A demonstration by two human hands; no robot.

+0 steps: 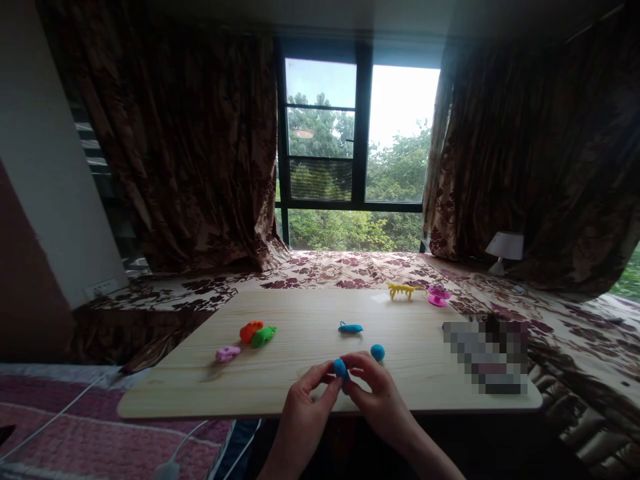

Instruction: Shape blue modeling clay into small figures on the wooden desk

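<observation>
Between the fingertips of both hands is a small lump of blue modelling clay [341,368], held just over the near part of the wooden table. My left hand [309,397] pinches it from the left, and my right hand [373,385] grips it from the right; the fingers partly cover it. A round blue clay ball [377,352] rests on the table just beyond my right hand. Farther back lies a long blue clay piece [351,328] with a thin loop at its left end.
Orange [251,331], green [263,337] and pink clay lumps [228,354] lie at the left of the table [300,313]. A yellow four-legged clay figure [401,291] and a magenta clay piece [438,295] stand at the back right. A blurred-out object [487,357] occupies the right side.
</observation>
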